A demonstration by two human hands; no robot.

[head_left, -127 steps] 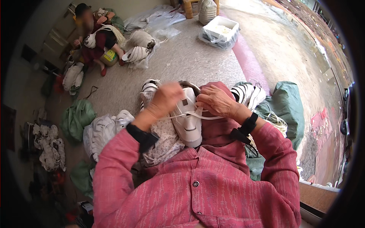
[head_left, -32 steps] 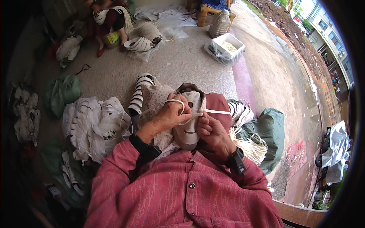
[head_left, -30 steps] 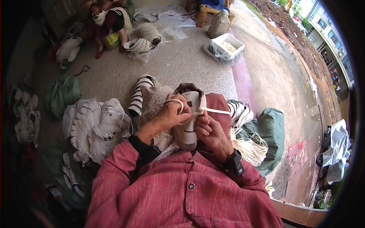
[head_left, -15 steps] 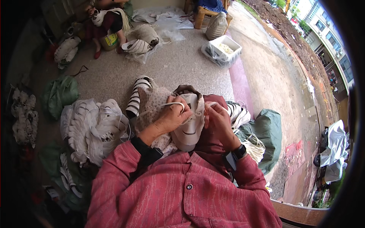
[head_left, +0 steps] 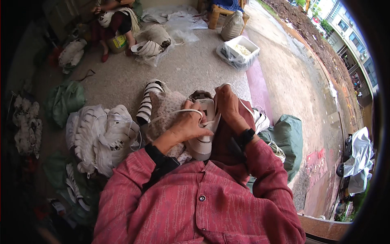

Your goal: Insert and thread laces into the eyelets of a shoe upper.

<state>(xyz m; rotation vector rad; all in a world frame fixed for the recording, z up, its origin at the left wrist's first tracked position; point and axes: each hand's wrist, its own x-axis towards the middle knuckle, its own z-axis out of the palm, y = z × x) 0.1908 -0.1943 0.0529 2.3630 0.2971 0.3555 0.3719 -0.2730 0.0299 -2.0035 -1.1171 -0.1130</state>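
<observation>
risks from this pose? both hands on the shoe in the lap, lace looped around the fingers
1. The white lace loops over the left hand; a hard pull could cinch on the fingers or slip out of the eyelets.
2. The white low-top sneaker rests on the lap, steadied by the right hand; it might slide off toward the green sack.
3. The heap of white shoe uppers sits close by the left elbow and may snag.

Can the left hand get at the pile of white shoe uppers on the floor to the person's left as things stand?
Probably yes, once freed: the pile of white shoe uppers lies close beside the left forearm with nothing between, but the left hand is busy with a white lace on the shoe.
</observation>
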